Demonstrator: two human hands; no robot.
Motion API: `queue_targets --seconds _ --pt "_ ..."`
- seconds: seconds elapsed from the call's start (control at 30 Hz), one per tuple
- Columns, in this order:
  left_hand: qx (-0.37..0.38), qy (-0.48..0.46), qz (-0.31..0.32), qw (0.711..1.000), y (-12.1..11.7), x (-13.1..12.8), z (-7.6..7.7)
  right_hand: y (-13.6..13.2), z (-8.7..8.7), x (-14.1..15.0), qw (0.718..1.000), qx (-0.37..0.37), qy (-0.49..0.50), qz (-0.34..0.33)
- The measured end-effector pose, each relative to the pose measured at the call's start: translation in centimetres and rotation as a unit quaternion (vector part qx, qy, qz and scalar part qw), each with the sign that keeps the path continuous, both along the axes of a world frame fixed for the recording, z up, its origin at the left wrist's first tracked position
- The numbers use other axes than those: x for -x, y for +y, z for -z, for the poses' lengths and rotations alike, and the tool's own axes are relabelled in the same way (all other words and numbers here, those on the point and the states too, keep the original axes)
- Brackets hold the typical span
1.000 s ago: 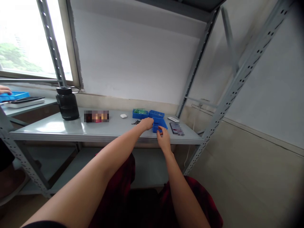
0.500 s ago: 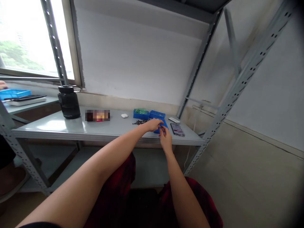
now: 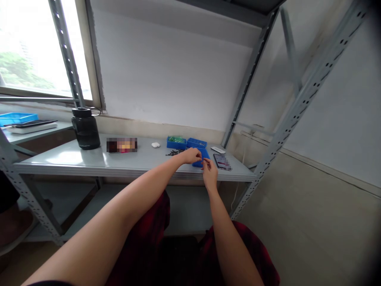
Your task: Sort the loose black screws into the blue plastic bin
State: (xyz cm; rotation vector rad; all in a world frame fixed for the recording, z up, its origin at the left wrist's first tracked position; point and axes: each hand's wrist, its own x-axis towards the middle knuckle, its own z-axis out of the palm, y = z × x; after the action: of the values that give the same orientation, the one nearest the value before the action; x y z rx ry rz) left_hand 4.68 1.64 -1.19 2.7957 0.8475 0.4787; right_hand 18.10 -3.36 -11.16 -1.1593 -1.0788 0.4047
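hands meet over a small blue tray [image 3: 205, 154] near the front edge of the grey table [image 3: 89, 159]. left hand [image 3: 192, 155] comes in from the left, and its fingers curl in over the tray's near left side. right hand [image 3: 210, 171] comes up from below, and its fingertips [image 3: 204, 161] pinch together right next to the left hand's fingers. the two sets of fingertips almost touch, just above the tray's near rim. something tiny may be between them, but it is too small to tell, so i cannot tell if the fingers hold anything. the blue tray sits under both hands and peeks out behind them.

two more blue trays sit just behind it, one with green bits [image 3: 176, 141] and one beside it [image 3: 197, 142]. little black screws [image 3: 174, 152] lie in a pile just left of the hands. a phone [image 3: 222, 161] lies right of the tray. a black jug [image 3: 85, 129] stands far to the left, well apart from the hands.
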Motion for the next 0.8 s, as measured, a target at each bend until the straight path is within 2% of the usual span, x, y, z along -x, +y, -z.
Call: queue_targets --seconds 0.8 --pt "-0.007 -0.04 -0.029 0.999 0.32 0.13 0.1 -0.34 -0.16 0.16 0.999 0.013 -0.03 0.028"
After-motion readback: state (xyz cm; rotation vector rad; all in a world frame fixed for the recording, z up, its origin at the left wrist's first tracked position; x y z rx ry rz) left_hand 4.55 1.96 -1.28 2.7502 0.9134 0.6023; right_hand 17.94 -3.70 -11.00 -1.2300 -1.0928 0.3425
